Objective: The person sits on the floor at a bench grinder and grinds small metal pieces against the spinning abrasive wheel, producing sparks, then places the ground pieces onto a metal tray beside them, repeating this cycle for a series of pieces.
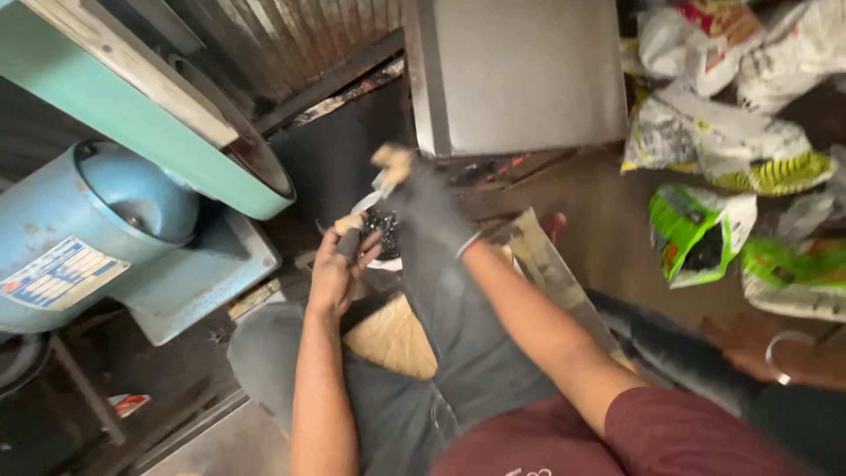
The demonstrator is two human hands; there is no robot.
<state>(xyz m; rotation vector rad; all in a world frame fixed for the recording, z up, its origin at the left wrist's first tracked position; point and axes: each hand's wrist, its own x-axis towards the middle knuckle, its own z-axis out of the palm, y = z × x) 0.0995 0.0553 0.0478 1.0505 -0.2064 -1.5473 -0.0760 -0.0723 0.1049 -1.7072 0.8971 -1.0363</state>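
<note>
At frame centre, my left hand [333, 269] is clamped on a dark part [381, 231]. My gloved right hand [429, 207] grips a blurred tool [390, 167] just above it. Blue motor [84, 234] at left.

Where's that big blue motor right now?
In the head view the blue motor sits at the far left, under the slanted green guard and left of the left hand.

Blue motor [97, 229] and green belt guard [167, 123] block left; grey metal box [520, 70] blocks ahead; plastic bags [740, 150] crowd right; bare floor [608, 229] between stays passable.
</note>
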